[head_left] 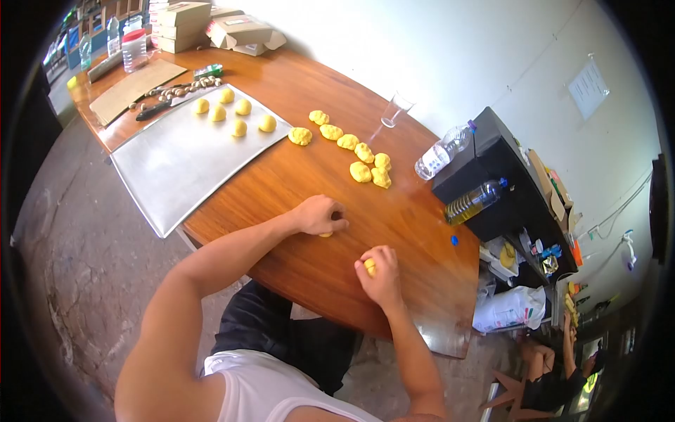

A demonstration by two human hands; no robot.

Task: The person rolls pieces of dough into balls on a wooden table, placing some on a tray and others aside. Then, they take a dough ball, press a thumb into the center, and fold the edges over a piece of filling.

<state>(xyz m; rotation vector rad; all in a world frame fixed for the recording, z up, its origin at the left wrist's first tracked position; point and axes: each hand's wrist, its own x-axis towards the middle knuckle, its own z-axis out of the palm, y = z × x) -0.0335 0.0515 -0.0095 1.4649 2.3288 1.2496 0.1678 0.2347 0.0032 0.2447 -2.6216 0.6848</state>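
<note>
My left hand (pixel 320 215) is curled over a yellow dough ball (pixel 326 234) on the wooden table; most of the ball is hidden under the palm. Closer to the table's front edge, my right hand (pixel 381 276) has its fingers wrapped round another dough ball (pixel 370 266), part of which shows between thumb and fingers. Beyond my hands lie several rough dough lumps (pixel 348 142) in a loose group. To the left, several smooth round dough balls (pixel 218 113) sit at the far end of a metal baking tray (pixel 169 165), which overhangs the table edge.
An empty drinking glass (pixel 397 110), a clear water bottle (pixel 446 150) and an oil bottle (pixel 475 202) stand towards the wall, near a black cabinet (pixel 485 162). Cardboard boxes (pixel 179 24), a red-lidded jar (pixel 134 50) and a knife (pixel 152 110) are at far left. Another person sits lower right.
</note>
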